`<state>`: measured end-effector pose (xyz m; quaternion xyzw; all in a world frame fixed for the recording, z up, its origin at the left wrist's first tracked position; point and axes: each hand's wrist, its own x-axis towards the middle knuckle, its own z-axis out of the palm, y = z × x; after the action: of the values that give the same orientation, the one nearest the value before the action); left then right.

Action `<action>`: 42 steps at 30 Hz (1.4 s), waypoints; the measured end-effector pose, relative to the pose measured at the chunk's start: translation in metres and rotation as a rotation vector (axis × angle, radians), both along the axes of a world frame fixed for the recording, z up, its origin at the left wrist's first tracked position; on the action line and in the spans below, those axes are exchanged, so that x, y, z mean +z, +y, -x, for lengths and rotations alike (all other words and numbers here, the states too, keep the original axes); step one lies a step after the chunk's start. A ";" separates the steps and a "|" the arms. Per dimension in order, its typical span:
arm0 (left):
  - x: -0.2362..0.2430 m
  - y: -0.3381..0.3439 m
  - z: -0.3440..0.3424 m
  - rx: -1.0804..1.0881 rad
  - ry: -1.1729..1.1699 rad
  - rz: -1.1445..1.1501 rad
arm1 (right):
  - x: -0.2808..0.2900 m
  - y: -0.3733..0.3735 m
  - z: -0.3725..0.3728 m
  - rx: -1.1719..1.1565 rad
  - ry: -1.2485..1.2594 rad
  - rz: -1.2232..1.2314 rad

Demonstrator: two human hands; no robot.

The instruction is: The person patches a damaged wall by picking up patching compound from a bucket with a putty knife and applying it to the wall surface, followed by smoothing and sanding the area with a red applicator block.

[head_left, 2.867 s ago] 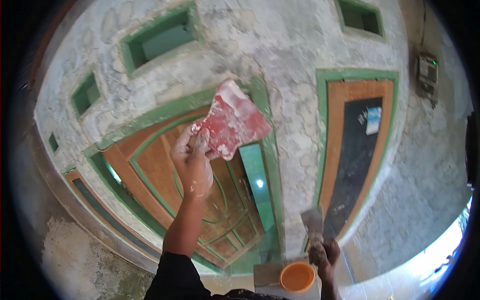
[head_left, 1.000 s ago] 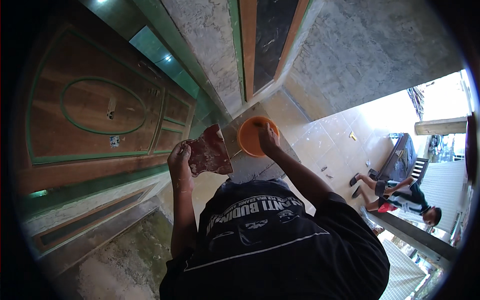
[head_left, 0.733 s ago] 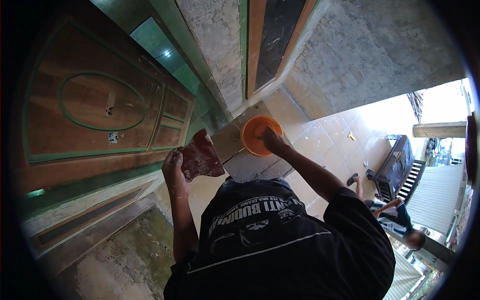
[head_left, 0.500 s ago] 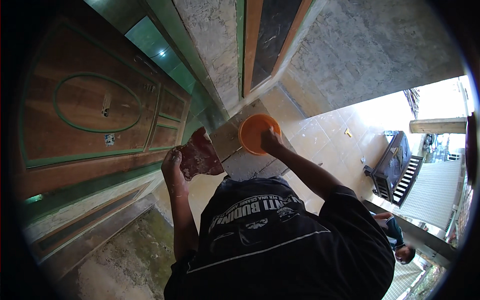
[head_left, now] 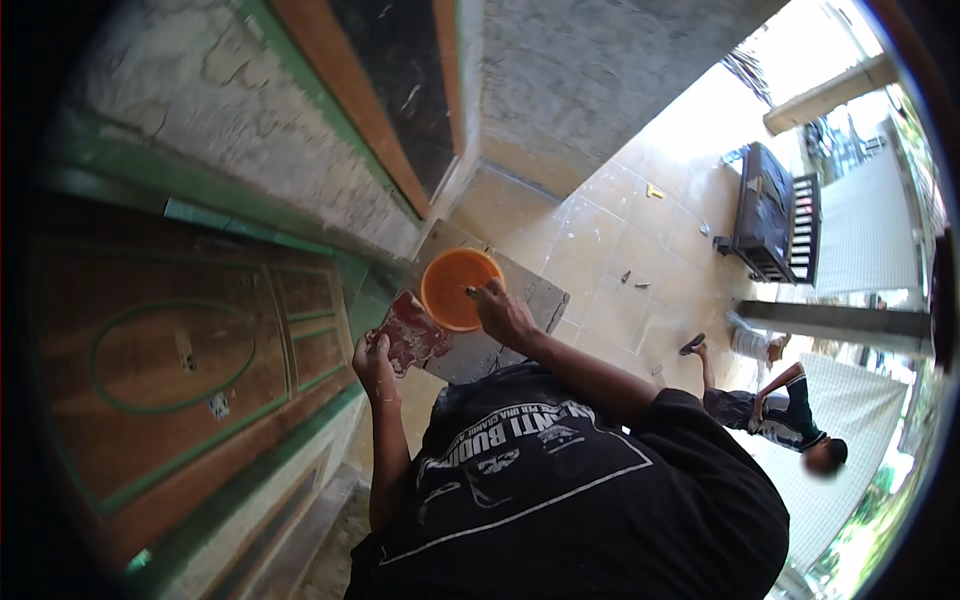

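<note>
Fingers of the left hand (head_left: 374, 362) are closed around the lower edge of a red-stained board (head_left: 412, 334), held tilted just beside the orange bowl (head_left: 455, 288). The right hand (head_left: 503, 312) reaches into the bowl's rim, its fingers bent; whether they grip anything cannot be told. The bowl sits on a grey slab (head_left: 500, 330) above the tiled floor (head_left: 620, 250), near a brown and green door (head_left: 190, 350).

Bowl (head_left: 460, 288) sits on slab (head_left: 510, 330), which lies on tiled floor (head_left: 620, 270) by the wall foot. Right hand (head_left: 503, 313) at bowl's right rim. Left hand (head_left: 375, 362) left of slab, holding a flat board (head_left: 412, 333) just left of bowl. Door (head_left: 190, 350) far left. Bench (head_left: 770, 215) well apart, far right.
</note>
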<state>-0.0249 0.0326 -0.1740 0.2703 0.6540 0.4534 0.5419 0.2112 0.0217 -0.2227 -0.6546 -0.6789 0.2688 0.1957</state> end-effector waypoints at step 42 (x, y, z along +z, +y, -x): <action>-0.036 0.019 -0.020 -0.044 0.240 -0.063 | 0.008 -0.009 -0.023 -0.177 0.246 -0.072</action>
<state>-0.0046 0.0511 -0.2101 0.3537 0.6935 0.4261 0.4609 0.2342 0.0126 -0.2148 -0.6668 -0.5986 0.3041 0.3234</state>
